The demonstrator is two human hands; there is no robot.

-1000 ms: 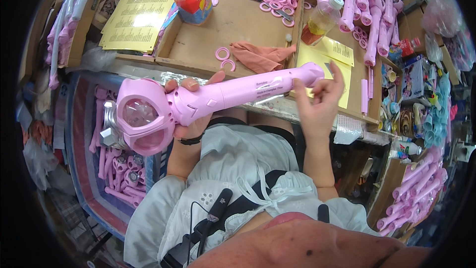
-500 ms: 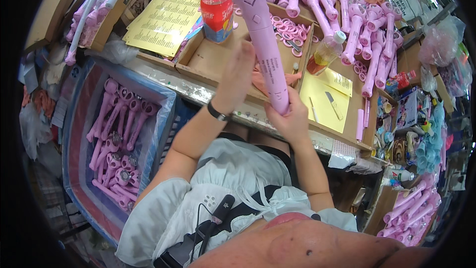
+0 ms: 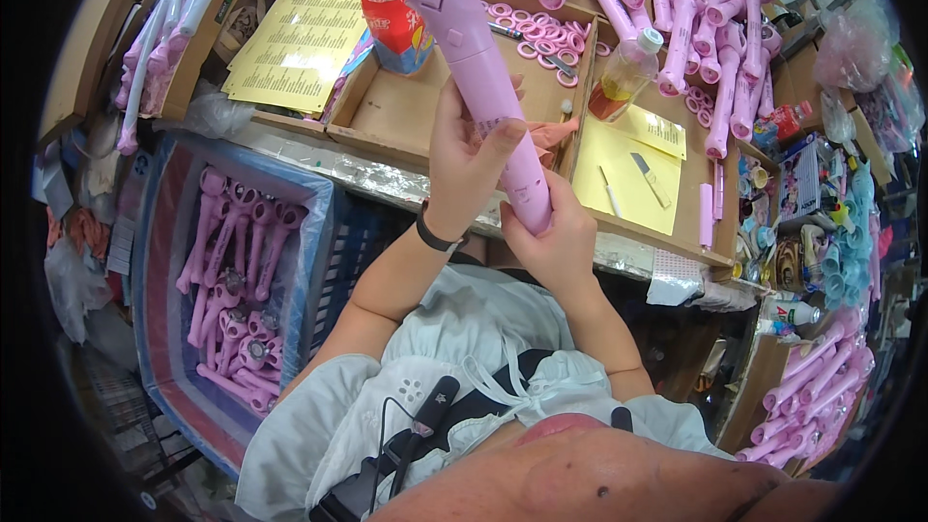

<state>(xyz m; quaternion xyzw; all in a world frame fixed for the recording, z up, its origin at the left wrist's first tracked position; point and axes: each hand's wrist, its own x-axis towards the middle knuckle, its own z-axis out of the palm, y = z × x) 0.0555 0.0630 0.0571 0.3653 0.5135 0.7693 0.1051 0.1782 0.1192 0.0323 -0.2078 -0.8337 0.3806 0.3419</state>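
A pink plastic toy wand [image 3: 474, 53] slants up and to the left over the workbench, its wide head cut off by the upper edge of the view. Partway down the handle, my left hand [image 3: 462, 157] is closed around it, thumb across the front. My right hand [image 3: 556, 237] grips the wand's lower end. Behind the handle lies a crumpled orange cloth [image 3: 556, 135], partly hidden. Pink rings [image 3: 553, 39] are heaped in the cardboard tray [image 3: 391, 116] beyond my hands.
A red drink carton [image 3: 398, 31] and yellow printed sheets [image 3: 295, 39] are at the left. To the right stand a bottle of amber liquid [image 3: 623, 77] and a knife [image 3: 651, 179] on yellow paper. A lined blue crate [image 3: 333, 222] holds several pink wands. More wands [image 3: 681, 39] lie at the back.
My left hand, beside the wand and not gripping it before, has closed around the handle. The wand has shifted slightly left and down in view. My right hand keeps its grip at the end.
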